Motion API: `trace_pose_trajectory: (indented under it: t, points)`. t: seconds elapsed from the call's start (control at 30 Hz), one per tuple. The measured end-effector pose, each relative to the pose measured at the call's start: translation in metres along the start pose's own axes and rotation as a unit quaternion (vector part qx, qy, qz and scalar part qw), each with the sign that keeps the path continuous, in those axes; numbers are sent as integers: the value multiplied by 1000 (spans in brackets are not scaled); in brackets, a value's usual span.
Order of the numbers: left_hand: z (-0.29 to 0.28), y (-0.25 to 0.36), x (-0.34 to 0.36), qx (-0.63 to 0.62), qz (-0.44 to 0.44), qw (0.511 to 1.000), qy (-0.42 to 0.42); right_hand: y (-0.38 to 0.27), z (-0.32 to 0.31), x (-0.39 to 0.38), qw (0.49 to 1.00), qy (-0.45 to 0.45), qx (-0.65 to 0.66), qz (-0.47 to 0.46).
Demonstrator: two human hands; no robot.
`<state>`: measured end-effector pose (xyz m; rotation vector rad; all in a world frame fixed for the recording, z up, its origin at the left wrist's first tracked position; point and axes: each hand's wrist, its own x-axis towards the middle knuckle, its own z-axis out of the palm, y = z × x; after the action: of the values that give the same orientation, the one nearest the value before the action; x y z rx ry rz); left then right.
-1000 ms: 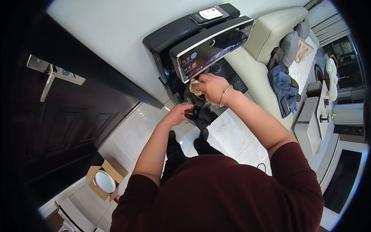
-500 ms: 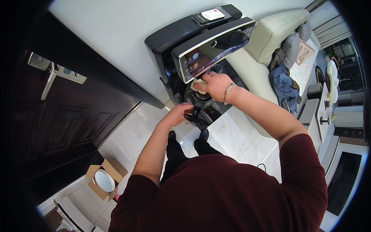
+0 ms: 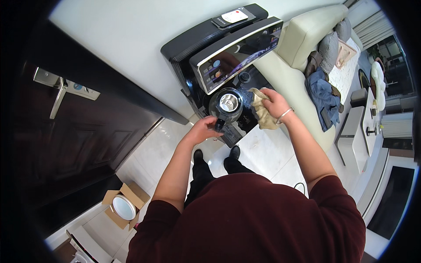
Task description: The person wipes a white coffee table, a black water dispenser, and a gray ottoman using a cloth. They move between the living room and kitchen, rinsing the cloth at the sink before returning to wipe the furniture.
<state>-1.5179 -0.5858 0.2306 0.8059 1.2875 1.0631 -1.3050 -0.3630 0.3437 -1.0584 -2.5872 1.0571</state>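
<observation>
While holding a bunched beige cloth (image 3: 264, 115) in the right hand (image 3: 275, 104), with grip closed, just beside a glass pot (image 3: 228, 105), cannot tell whether clasping the pot's black handle (image 3: 220, 124) with the left hand (image 3: 204, 130), half open and curled there. Seemingly wiping the pot; likely to call next for steadying it and pressing cloth to glass. Find the pot just below a tilted screen (image 3: 241, 52), over a black machine (image 3: 188, 46). Counted: one cloth, one pot, one screen, one machine, one cream sofa (image 3: 298, 41), two grey cushions (image 3: 328, 49), one opened carton (image 3: 134, 193).
</observation>
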Motion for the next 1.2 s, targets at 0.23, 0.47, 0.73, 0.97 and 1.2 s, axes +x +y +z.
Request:
trace_pose_trajectory:
  t: [0.23,0.47,0.73,0.97,1.2]
  points:
    - [13,37,-11,26,-18,999,28,39,10,-54,975,26,173,136]
    - [28,36,-10,68,-28,992,103,55,35,-55,967,96,213,105]
    - [58,61,-11,153,-51,974,158,13,127,-2,926,212,302,-75]
    - [56,54,-14,35,-56,986,153,27,150,-1,929,229,291,22]
    - [67,66,-16,-183,15,978,103,-44,142,-72,913,342,204,-96]
